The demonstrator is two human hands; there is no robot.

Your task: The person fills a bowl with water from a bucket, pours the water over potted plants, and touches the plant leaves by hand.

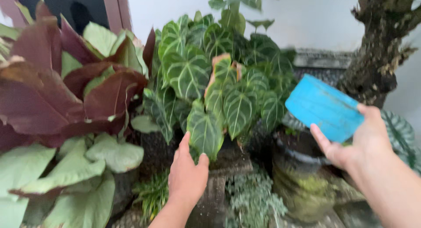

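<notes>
red-leaved plant [52, 92], mossy pot [302, 179], tree trunk [377, 48]

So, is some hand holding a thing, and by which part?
The right hand holds a blue container by its lower edge. The left hand holds nothing; its fingers touch a veined leaf.

Both forearms are bare, with no sleeves in view. The left hand [187, 175] and right hand [360, 142] wear no gloves, rings or watch.

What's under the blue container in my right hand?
Under the blue container in the right hand stands a dark, mossy pot. Its inside is hidden.
</notes>
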